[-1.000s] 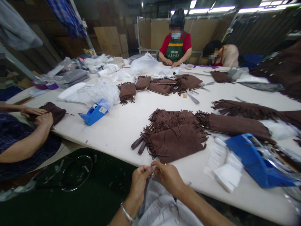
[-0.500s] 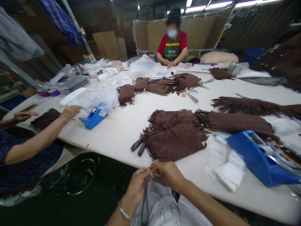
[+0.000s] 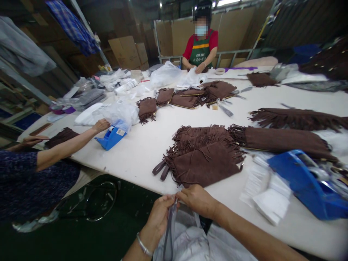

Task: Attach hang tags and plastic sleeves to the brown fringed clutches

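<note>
Low in the view, just off the table's front edge, my left hand [image 3: 159,214] is closed on a grey strap [image 3: 169,232] that hangs in a loop below its fingers. My right hand [image 3: 198,201] pinches the strap's upper end, its fingertips meeting those of the left. Small clear or shiny material shows at the pinch, too small to make out. Grey-white cloth [image 3: 195,239] lies beneath both hands. Right beyond them on the table is a brown fringed suede bag [image 3: 209,163] with a dark strap loop at its left.
A blue tape dispenser [image 3: 307,185] and white paper packets [image 3: 272,203] sit at right. More brown fringed bags [image 3: 285,141] lie across the white table [image 3: 152,152]. At left, a co-worker's arm [image 3: 70,150] reaches toward another blue dispenser [image 3: 112,137]. A masked person [image 3: 201,50] works opposite.
My hands keep almost the same pinch on the strap. The left co-worker's hand has moved right to the blue dispenser. The person opposite now handles white plastic. The view has shifted slightly.
</note>
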Motion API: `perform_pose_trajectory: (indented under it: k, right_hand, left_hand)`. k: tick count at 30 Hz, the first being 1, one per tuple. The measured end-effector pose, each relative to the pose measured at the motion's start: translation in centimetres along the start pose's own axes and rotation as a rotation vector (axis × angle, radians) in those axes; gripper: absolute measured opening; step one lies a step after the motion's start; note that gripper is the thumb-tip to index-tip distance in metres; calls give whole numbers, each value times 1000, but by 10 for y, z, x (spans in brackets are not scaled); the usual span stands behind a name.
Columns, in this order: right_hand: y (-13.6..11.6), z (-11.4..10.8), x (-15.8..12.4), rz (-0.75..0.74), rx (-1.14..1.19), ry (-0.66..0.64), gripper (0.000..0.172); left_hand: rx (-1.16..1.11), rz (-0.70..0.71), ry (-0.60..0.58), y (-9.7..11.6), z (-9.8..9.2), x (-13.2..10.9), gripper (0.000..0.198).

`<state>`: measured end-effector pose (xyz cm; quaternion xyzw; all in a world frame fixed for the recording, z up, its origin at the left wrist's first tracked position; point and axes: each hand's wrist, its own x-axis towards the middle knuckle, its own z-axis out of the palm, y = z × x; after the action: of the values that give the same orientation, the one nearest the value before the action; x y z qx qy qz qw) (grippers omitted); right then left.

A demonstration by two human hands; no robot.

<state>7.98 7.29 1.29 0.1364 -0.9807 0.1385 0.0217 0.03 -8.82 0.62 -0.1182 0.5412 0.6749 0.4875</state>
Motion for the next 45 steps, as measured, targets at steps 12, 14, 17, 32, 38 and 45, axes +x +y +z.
perform_pose_trajectory:
  k: [12,14,17,32,38,45]
  right_hand:
    - [-5,19,-11,-140,-155,217,9]
    - [-6,21,-12,-155,-154,230,8]
    - [-6,21,-12,-170,-146,252,8]
    - [-8,30,-21,-111,-106,275,10]
    - [-10,35,-22,-84,-108,263,16]
    - [-13,29,-17,-87,-132,228,18]
  left_hand:
    - [192,350,317,-16,19,-7,23]
    - [125,312,347,-18,21,-8,22]
    - [55,275,346,-18,23,-9,20]
    - [-83,-416,62,1,-6,7,12]
    - [-191,-526,-117,-1,-18,9,11]
    - [-198,-597,-150,-2,-15,15,5]
